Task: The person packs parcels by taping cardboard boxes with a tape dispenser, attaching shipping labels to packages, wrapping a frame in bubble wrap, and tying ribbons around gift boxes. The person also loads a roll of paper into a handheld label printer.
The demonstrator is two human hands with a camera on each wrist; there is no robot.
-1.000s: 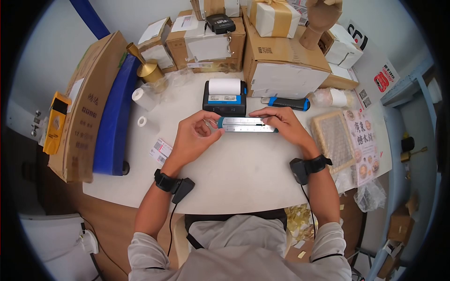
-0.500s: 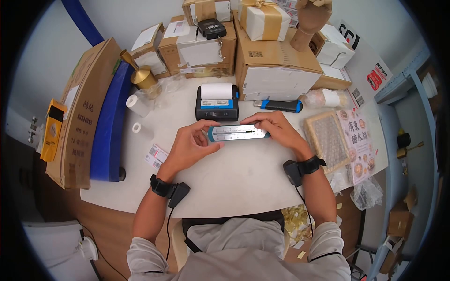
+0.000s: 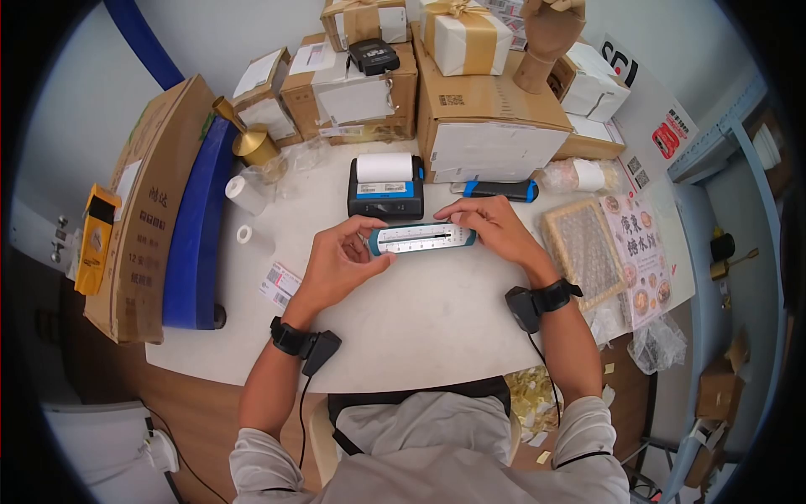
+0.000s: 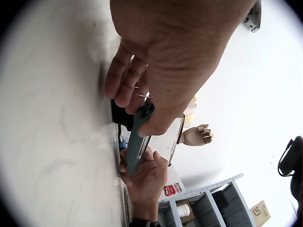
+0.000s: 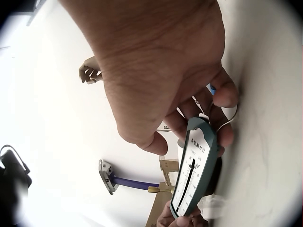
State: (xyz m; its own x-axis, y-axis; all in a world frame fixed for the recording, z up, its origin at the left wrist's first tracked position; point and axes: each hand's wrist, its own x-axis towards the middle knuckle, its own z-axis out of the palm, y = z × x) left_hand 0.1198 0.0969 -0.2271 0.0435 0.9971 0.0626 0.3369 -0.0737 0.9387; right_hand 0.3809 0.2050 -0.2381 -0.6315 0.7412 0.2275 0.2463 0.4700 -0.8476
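A flat spring scale (image 3: 422, 239) with teal edges, a white printed face and a dark pointer lies level between both hands, just in front of the label printer (image 3: 386, 186). My left hand (image 3: 336, 262) pinches its left end between thumb and fingers. At the other end is my right hand (image 3: 495, 228), its fingers curled behind the scale's top. The right wrist view shows a thin metal loop (image 5: 233, 117) by those fingers, and the right thumb stands off the printed face. In the left wrist view, the left thumb presses the scale's edge (image 4: 137, 137).
A blue-black utility knife (image 3: 495, 191) lies right of the printer. Cardboard boxes (image 3: 495, 101) line the back. Label rolls (image 3: 245, 195) and a printed label (image 3: 280, 284) are at left. A bubble-wrapped frame (image 3: 585, 254) lies at right.
In the head view, the scale has shifted slightly left and down with both hands, and its face has turned more upward. The surroundings have shifted left a little too.
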